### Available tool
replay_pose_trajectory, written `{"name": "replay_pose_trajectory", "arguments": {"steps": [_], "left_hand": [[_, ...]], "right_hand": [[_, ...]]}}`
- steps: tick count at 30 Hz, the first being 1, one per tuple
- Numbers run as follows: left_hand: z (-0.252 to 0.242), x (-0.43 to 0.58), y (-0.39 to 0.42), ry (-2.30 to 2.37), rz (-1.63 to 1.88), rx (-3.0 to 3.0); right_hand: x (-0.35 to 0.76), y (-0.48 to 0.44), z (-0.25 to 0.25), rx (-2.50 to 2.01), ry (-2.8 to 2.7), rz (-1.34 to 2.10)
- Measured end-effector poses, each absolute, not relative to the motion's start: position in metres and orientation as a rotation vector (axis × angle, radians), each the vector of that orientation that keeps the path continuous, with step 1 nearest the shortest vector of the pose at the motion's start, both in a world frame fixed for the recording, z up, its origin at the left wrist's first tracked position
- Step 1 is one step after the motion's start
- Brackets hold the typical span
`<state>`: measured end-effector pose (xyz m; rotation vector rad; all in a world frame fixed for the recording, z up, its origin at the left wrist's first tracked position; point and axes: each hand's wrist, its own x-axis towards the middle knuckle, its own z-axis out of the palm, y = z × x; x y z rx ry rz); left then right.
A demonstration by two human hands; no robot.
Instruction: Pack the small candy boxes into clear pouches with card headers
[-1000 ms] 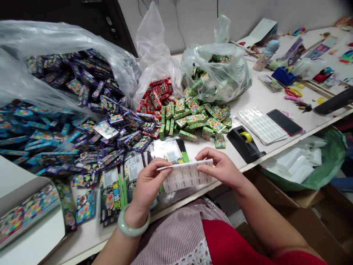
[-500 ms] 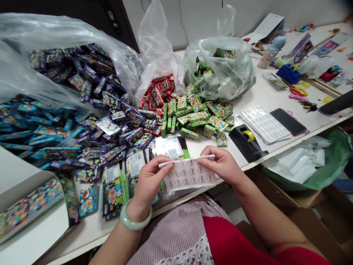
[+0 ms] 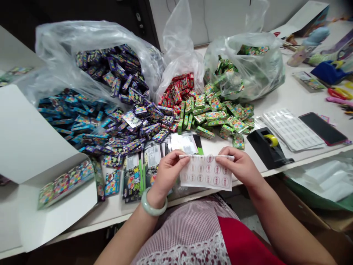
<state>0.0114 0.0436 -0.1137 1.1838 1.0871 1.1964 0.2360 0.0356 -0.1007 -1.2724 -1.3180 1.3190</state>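
Note:
Between my two hands is a white sheet of round stickers [image 3: 205, 173] with red print, held above the table's front edge. My left hand [image 3: 170, 170], with a pale green bangle [image 3: 153, 206] on its wrist, pinches the sheet's upper left corner. At the upper right part, my right hand [image 3: 239, 163] grips it between thumb and fingers. Flat printed black packets [image 3: 134, 178] lie just left of my left hand. Small green boxes [image 3: 216, 116] are heaped beyond the sheet.
Purple boxes [image 3: 135, 121], blue boxes [image 3: 71, 114] and red boxes [image 3: 178, 88] spill from plastic bags [image 3: 93, 31]. A black tape dispenser [image 3: 264, 151], more sticker sheets [image 3: 293, 129] and a phone [image 3: 321, 128] lie to the right. An open white carton [image 3: 46, 147] stands at left.
The view has swung left, so the table's things appear further right. The sticker sheet has tilted to show more of its printed face. Both hands keep hold of it.

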Motion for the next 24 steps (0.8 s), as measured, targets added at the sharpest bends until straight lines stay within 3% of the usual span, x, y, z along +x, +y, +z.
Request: {"name": "replay_pose_trajectory", "arguments": {"steps": [8,14,24], "left_hand": [[-0.116,0.012,0.045,1.123,1.126,1.098],[-0.116,0.020,0.064,1.033,0.885,1.086],[-0.144,0.070,0.112,1.168,0.621,1.676]], "right_hand": [[0.235,0.036,-0.104,-1.364,-1.181,1.429],[0.257,0.044,-0.116,-1.469,-1.107,1.371],[0.312,0.055,-0.155,-1.633,-1.264,1.107]]}}
